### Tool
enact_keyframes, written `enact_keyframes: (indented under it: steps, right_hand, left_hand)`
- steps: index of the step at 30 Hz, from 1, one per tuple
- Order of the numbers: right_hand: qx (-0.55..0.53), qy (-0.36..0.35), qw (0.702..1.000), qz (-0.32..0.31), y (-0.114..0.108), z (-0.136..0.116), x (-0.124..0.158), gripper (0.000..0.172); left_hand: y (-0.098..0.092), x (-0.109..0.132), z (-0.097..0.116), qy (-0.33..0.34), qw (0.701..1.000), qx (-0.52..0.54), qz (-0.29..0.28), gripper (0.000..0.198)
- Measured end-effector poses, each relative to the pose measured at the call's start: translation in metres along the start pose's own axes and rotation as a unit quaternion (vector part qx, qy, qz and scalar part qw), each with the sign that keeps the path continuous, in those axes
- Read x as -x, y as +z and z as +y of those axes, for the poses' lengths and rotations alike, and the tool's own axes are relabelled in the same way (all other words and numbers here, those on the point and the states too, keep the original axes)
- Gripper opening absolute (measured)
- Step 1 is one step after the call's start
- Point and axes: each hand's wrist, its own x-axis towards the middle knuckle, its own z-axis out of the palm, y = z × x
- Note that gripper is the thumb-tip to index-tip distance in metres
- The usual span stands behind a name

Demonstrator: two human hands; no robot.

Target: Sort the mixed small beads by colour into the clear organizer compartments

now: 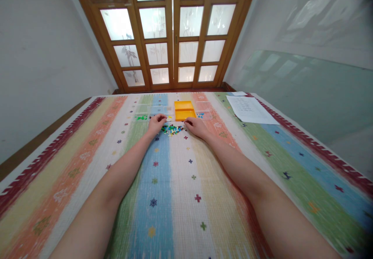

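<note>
A small pile of mixed coloured pieces (174, 130), green, blue, yellow, white and dark, lies on the striped tablecloth. At its left edge my left hand (156, 124) is closed with fingertips pinched, beside a few yellow pieces (169, 117). My right hand (196, 127) rests at the pile's right side, thumb and fingers drawn together. Anything between either hand's fingertips is too small to make out. Just beyond the pile stands an open orange box (184, 105). Green pieces (142, 117) sit in a clear container on the left; blue pieces (200, 115) sit in another on the right.
The striped tablecloth (180, 197) covers a wide table. A printed white sheet (251, 110) lies at the far right, near a smaller paper (239, 93). Wooden doors with glass panes (171, 37) stand past the far edge. A glass panel (314, 99) leans along the right wall.
</note>
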Motion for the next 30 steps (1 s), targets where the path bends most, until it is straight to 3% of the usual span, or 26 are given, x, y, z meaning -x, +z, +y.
enact_keyframes:
  steps: [17, 22, 25, 30]
  right_hand:
    - [-0.002, 0.002, 1.000, -0.007, 0.000, 0.001, 0.000, 0.017]
    - [0.009, 0.003, 1.000, -0.004, 0.002, 0.003, -0.001, 0.017]
    - [0.010, 0.005, 1.000, -0.007, 0.002, 0.003, -0.001, 0.018]
    - [0.013, 0.008, 1.000, -0.008, 0.002, 0.001, 0.000, 0.019]
  left_hand:
    - [-0.006, 0.001, 0.010, -0.129, 0.973, 0.185, 0.055, 0.022]
    - [-0.006, 0.002, 0.018, -0.173, 0.959, 0.222, 0.004, 0.040]
    - [-0.007, 0.002, 0.019, -0.160, 0.967, 0.197, -0.013, 0.045]
    - [-0.010, 0.001, 0.011, -0.110, 0.986, 0.124, -0.003, 0.036]
